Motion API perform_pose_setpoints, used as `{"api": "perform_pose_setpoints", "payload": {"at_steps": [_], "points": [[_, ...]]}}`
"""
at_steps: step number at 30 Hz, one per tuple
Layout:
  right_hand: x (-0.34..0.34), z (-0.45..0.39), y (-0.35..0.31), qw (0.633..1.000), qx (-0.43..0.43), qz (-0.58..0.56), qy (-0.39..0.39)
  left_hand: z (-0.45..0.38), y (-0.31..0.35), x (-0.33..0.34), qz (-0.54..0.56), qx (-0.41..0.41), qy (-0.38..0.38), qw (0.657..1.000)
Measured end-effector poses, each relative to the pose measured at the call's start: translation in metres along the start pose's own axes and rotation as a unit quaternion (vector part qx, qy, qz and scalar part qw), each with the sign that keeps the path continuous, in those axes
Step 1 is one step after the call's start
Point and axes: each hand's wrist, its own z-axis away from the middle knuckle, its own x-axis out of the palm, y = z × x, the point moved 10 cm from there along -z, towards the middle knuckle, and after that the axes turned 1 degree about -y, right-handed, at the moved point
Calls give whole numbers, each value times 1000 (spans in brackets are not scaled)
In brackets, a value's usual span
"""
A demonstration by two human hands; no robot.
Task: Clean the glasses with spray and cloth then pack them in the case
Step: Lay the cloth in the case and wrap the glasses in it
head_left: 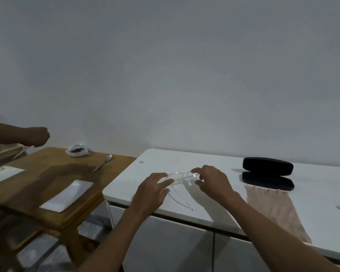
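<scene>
Clear-framed glasses [180, 178] lie on the white counter [126, 179] with their temples spread toward me. My left hand [152, 190] rests on the left end of the frame, fingers curled over it. My right hand [212, 180] pinches the right end of the frame between thumb and fingers. A black glasses case [268, 173] stands open to the right, near the wall. A pale pink cloth [271, 207] lies in front of the case and hangs over the counter's front edge. No spray bottle is in view.
A wooden table [47, 173] stands to the left, holding a spoon [103, 162], a white plastic bag [77, 151] and a white sheet [68, 195]. Another person's arm and fist [36, 136] reach in at the far left. A bare wall rises behind.
</scene>
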Motion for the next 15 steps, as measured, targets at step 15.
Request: {"api": "perform_pose_setpoints", "payload": {"at_steps": [15], "points": [[-19, -4, 24, 983, 48, -101, 147, -11, -28, -12, 120, -118, 159, 973]]}}
